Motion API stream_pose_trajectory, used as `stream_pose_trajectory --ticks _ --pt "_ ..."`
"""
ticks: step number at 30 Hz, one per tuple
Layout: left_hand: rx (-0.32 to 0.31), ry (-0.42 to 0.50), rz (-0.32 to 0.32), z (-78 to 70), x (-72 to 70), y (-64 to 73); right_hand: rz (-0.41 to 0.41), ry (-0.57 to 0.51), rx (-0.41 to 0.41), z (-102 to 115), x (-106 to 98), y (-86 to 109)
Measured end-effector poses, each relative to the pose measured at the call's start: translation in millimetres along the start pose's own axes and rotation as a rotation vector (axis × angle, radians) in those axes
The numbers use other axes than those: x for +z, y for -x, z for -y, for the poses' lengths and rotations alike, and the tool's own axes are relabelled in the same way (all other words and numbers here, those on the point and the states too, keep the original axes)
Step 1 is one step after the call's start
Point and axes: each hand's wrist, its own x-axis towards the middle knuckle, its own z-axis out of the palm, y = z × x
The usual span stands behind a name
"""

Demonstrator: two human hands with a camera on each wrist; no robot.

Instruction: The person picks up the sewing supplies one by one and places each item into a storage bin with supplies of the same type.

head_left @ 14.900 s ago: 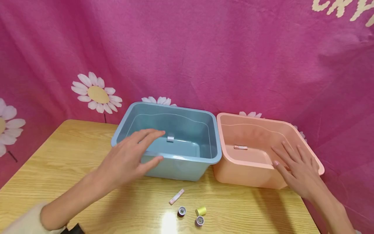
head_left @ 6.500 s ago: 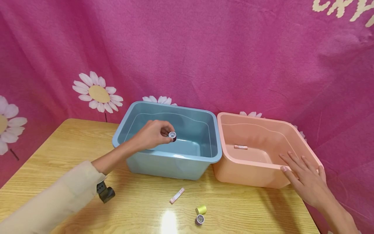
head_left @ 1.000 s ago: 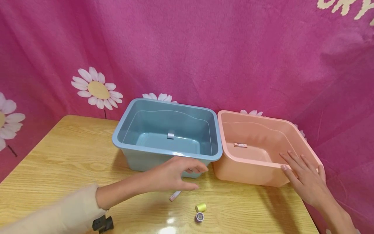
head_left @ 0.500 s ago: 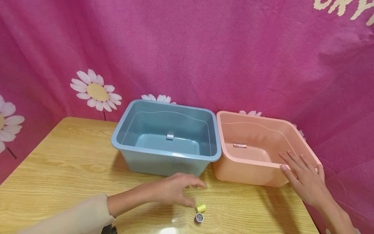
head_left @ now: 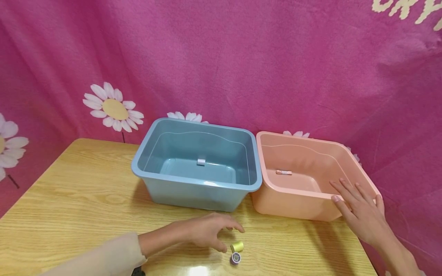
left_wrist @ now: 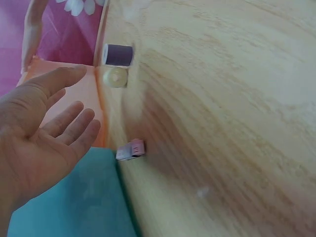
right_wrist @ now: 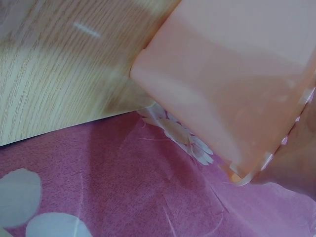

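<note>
Table [head_left: 100,184]: pale wood grain, glossy, glare spot at near edge. Backdrop cloth [head_left: 221,69]: soft magenta, wrinkled, w/ printed white daisies. Tubs: smooth hard plastic, rounded rect. Blue tub [head_left: 197,196] L, peach tub [head_left: 293,205] R, rims touching or nearly so.

Contents: blue tub has 1 small white spool [head_left: 201,162] on floor; peach tub has 1 folded strip [head_left: 284,172], pink/white, lying approx. L–R.

On table, near side, in front of tubs: yellow spool [head_left: 237,246], thread-wound cylinder, on its side, long axis approx. L–R, R end slightly farther. Purple spool [head_left: 235,258] just nearer, upright, pale end up. Second strip [left_wrist: 130,150], pink/white, seen in L wrist view.

L hand [head_left: 208,230]: holds nothing, fingers loosely bent, thumb apart, just L of yellow spool. R hand [head_left: 362,214]: fingers extended, spread over peach tub's near rim, R end.
</note>
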Motion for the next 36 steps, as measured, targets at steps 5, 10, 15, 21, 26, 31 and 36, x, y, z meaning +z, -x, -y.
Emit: stream_pose_trajectory --ticks 5,10,15,21,26,31,36 --pt "0.019 -0.022 0.021 6.2 6.7 -5.0 0.001 0.001 -0.005 -0.9 0.4 0.6" --pt "0.026 -0.044 0.041 10.5 11.4 -10.8 -0.011 0.008 -0.007 -1.4 1.5 0.3" --pt "0.030 -0.009 0.058 13.7 16.1 -13.9 -0.016 0.011 -0.008 -0.8 1.8 0.3" --pt "0.002 0.006 0.035 17.9 21.9 -15.9 -0.016 0.012 -0.008 -0.6 1.1 -0.2" --pt "-0.015 -0.018 0.007 18.8 25.2 -16.4 -0.014 0.006 -0.009 -0.4 0.7 -0.6" --pt "0.017 -0.035 0.007 19.7 26.8 -17.5 -0.013 0.007 -0.011 -0.4 0.9 -0.5" --pt "0.052 -0.043 0.007 20.7 28.3 -19.6 -0.017 0.013 -0.011 -1.1 1.7 -0.4"
